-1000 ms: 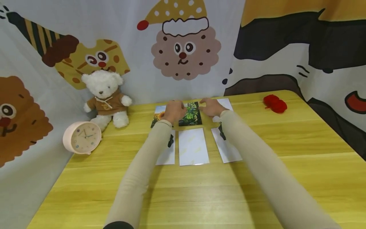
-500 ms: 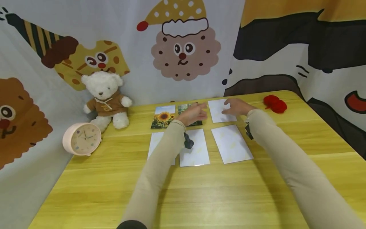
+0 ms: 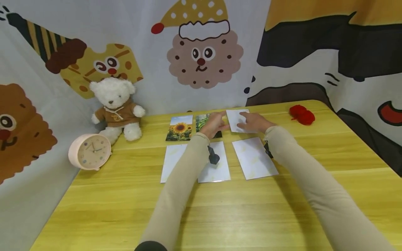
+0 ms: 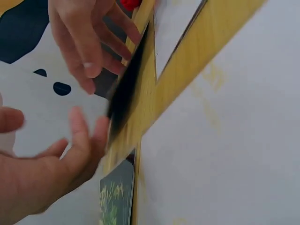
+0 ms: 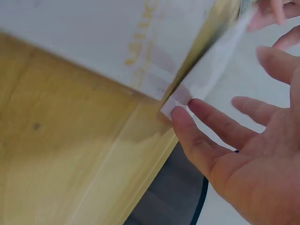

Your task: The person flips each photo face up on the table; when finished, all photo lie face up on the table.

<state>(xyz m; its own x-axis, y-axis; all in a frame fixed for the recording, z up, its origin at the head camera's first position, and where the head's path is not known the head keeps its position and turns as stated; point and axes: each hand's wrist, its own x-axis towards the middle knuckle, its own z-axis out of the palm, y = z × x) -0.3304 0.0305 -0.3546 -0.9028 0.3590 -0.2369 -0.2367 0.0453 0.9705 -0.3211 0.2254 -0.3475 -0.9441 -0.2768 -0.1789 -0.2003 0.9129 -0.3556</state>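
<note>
At the back of the table, a white-backed card [image 3: 233, 120] is tilted up, with its dark underside showing in the left wrist view. My left hand [image 3: 215, 126] has its fingertips at the card's left edge, thumb apart from it. On the other side, my right hand [image 3: 255, 122] touches the card's near corner with extended fingertips, as the right wrist view shows; that thumb is free. Beneath my left hand lies a green plant photo card [image 3: 201, 120], partly hidden. A sunflower photo card [image 3: 180, 128] lies face up to its left.
Three white-backed cards form the front row: a left card [image 3: 171, 160] and a middle card [image 3: 216, 172] partly covered by my left arm, plus a right card [image 3: 254, 158]. A clock [image 3: 94, 151] and teddy bear [image 3: 116, 111] stand left; a red fuzzy item [image 3: 302, 115] lies right.
My left hand has moved right from the sunflower card, over the plant card, to the back right card. My right hand went right, then slightly back left; that card has shifted slightly left and tilted.
</note>
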